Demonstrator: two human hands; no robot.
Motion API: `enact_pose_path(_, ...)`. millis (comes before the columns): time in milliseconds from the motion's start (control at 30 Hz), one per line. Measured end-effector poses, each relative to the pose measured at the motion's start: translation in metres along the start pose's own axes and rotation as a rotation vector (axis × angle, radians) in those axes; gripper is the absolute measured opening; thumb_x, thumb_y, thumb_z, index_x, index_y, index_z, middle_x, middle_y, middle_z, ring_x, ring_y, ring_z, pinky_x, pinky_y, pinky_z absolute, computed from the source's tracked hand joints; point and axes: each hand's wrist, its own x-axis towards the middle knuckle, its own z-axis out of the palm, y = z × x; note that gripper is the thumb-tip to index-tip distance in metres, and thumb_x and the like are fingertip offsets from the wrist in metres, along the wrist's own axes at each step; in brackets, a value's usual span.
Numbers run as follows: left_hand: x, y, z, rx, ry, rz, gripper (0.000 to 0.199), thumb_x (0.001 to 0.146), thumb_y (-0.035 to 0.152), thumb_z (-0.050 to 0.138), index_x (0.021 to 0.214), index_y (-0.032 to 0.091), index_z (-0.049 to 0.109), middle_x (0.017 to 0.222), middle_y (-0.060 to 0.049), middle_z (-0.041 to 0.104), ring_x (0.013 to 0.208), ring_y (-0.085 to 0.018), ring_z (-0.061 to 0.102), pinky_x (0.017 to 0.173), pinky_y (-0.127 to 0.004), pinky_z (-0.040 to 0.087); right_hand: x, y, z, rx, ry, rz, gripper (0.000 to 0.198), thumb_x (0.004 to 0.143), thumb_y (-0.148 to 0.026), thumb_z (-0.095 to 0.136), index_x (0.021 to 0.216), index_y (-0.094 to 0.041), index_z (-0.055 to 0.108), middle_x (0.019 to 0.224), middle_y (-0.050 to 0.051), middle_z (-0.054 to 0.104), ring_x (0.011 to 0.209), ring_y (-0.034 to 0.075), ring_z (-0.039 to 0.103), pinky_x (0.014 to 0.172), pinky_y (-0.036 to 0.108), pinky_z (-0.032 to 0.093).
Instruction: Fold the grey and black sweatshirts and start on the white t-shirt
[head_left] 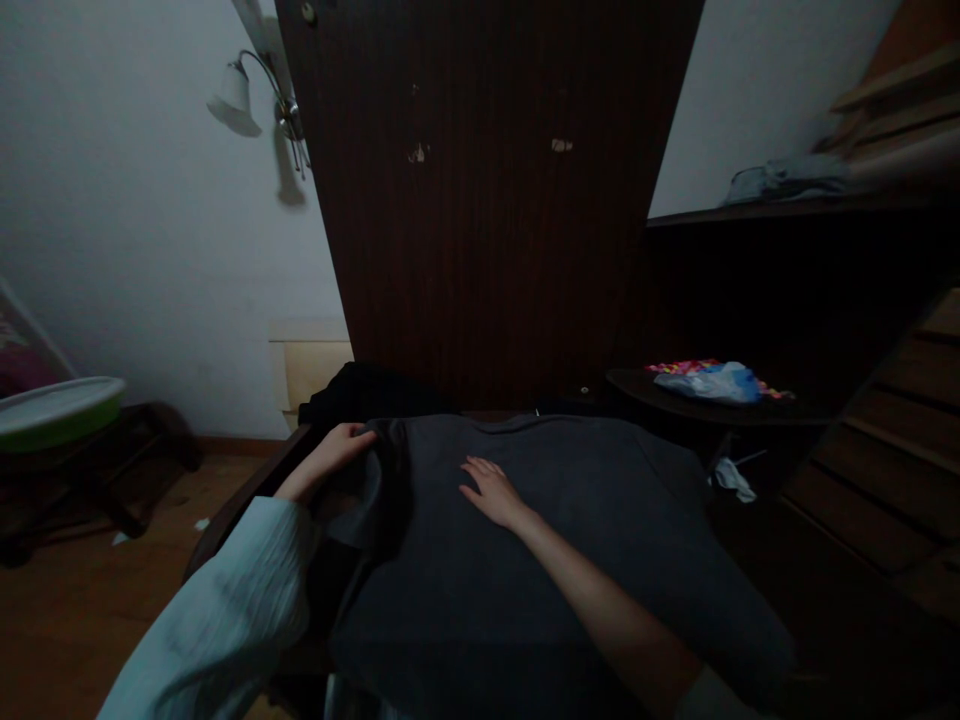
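Note:
A dark grey garment (570, 490), perhaps a shirt, lies spread over a dark wooden surface in front of me. My left hand (341, 447) grips its far left part, fingers closed on the cloth, which bunches and lifts in folds there. Flat on the middle of the cloth rests my right hand (491, 490), fingers stretched out and holding nothing. The garment's lower right part drapes toward the dim right side, where its edge is hard to make out.
Black cloth (352, 390) lies behind my left hand. A tall dark wooden panel (487, 220) rises at the back. To the right, a curved shelf (697, 408) bears a plastic bag (712, 382). A green basin (64, 425) sits on a low stand at left.

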Motion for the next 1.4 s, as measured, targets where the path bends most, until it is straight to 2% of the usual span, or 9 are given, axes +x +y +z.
enact_pose_path(100, -0.005, 0.028, 0.015, 0.1, -0.133, 0.111, 0.028, 0.061, 0.04, 0.061, 0.066, 0.012, 0.062, 0.06, -0.001, 0.062, 0.063, -0.017, 0.058, 0.056, -0.023, 0.042, 0.002, 0.006, 0.004, 0.1, 0.052, -0.013, 0.038, 0.08, -0.031, 0.047, 0.114, -0.014, 0.052, 0.126, 0.014, 0.048, 0.12, 0.022, 0.038, 0.1, 0.039, 0.026)
enact_pose_path(200, -0.008, 0.04, 0.032, -0.085, -0.531, 0.21, 0.037, 0.066, 0.045, 0.059, 0.087, 0.015, 0.063, 0.084, -0.003, 0.066, 0.082, -0.018, 0.059, 0.07, -0.025, 0.043, 0.008, 0.013, 0.007, 0.334, 0.142, 0.027, 0.033, 0.081, -0.036, 0.044, 0.105, -0.017, 0.057, 0.116, 0.011, 0.056, 0.111, 0.021, 0.048, 0.096, 0.038, 0.032)
enact_pose_path(267, -0.003, 0.032, 0.043, -0.246, -0.609, 0.234, 0.044, 0.069, 0.048, 0.056, 0.099, 0.016, 0.059, 0.094, -0.006, 0.065, 0.089, -0.018, 0.058, 0.075, -0.026, 0.042, 0.012, 0.018, 0.009, 0.551, 0.217, 0.108, 0.037, 0.082, -0.042, 0.036, 0.097, -0.018, 0.059, 0.104, 0.01, 0.062, 0.1, 0.02, 0.055, 0.091, 0.037, 0.038)
enact_pose_path(433, 0.029, -0.021, 0.07, -0.354, -0.113, 0.171, 0.046, 0.064, 0.055, 0.055, 0.086, 0.014, 0.056, 0.08, -0.006, 0.062, 0.073, -0.015, 0.056, 0.064, -0.025, 0.041, 0.017, 0.026, 0.011, 0.894, 0.268, 0.236, 0.045, 0.078, -0.053, 0.033, 0.079, -0.016, 0.059, 0.073, 0.006, 0.065, 0.067, 0.016, 0.06, 0.07, 0.032, 0.046)
enact_pose_path(500, 0.035, -0.04, 0.077, -0.265, -0.021, 0.18, 0.043, 0.063, 0.056, 0.054, 0.076, 0.015, 0.055, 0.07, -0.002, 0.058, 0.066, -0.014, 0.053, 0.059, -0.024, 0.039, 0.016, 0.026, 0.011, 0.886, 0.229, 0.228, 0.036, 0.072, -0.05, 0.046, 0.077, -0.016, 0.058, 0.067, 0.003, 0.063, 0.061, 0.014, 0.058, 0.064, 0.028, 0.045)
enact_pose_path(767, 0.02, -0.058, 0.081, 0.298, 0.001, 0.259, 0.043, 0.071, 0.059, 0.041, 0.057, 0.019, 0.045, 0.054, 0.004, 0.046, 0.054, -0.012, 0.044, 0.05, -0.023, 0.029, 0.004, 0.008, -0.008, 0.377, 0.062, 0.248, 0.013, 0.065, -0.031, 0.059, 0.065, -0.018, 0.057, 0.054, -0.003, 0.053, 0.052, 0.01, 0.048, 0.051, 0.021, 0.033)
enact_pose_path(967, 0.019, -0.065, 0.088, 0.436, 0.047, 0.342, 0.036, 0.072, 0.051, 0.045, 0.056, 0.02, 0.036, 0.056, 0.004, 0.043, 0.053, -0.012, 0.042, 0.048, -0.022, 0.027, -0.008, -0.005, -0.014, 0.045, 0.026, 0.12, 0.012, 0.065, -0.028, 0.056, 0.059, -0.019, 0.05, 0.06, -0.001, 0.055, 0.057, 0.012, 0.047, 0.052, 0.022, 0.026)
enact_pose_path(1267, 0.01, -0.057, 0.086, 0.388, 0.167, 0.594, 0.017, 0.073, 0.036, 0.049, 0.08, 0.021, 0.043, 0.098, -0.004, 0.049, 0.085, -0.016, 0.051, 0.072, -0.025, 0.04, 0.001, -0.001, 0.0, 0.537, 0.217, 0.181, 0.012, 0.071, -0.028, 0.048, 0.063, -0.021, 0.042, 0.05, -0.007, 0.041, 0.047, 0.009, 0.04, 0.047, 0.019, 0.028)
enact_pose_path(1400, 0.007, -0.056, 0.089, 0.509, 0.125, 0.479, 0.023, 0.071, 0.042, 0.051, 0.079, 0.021, 0.045, 0.085, -0.001, 0.048, 0.077, -0.016, 0.052, 0.067, -0.026, 0.042, 0.004, 0.002, 0.006, 0.651, 0.231, 0.248, 0.012, 0.07, -0.027, 0.05, 0.063, -0.022, 0.041, 0.043, -0.01, 0.037, 0.042, 0.008, 0.036, 0.044, 0.018, 0.025)
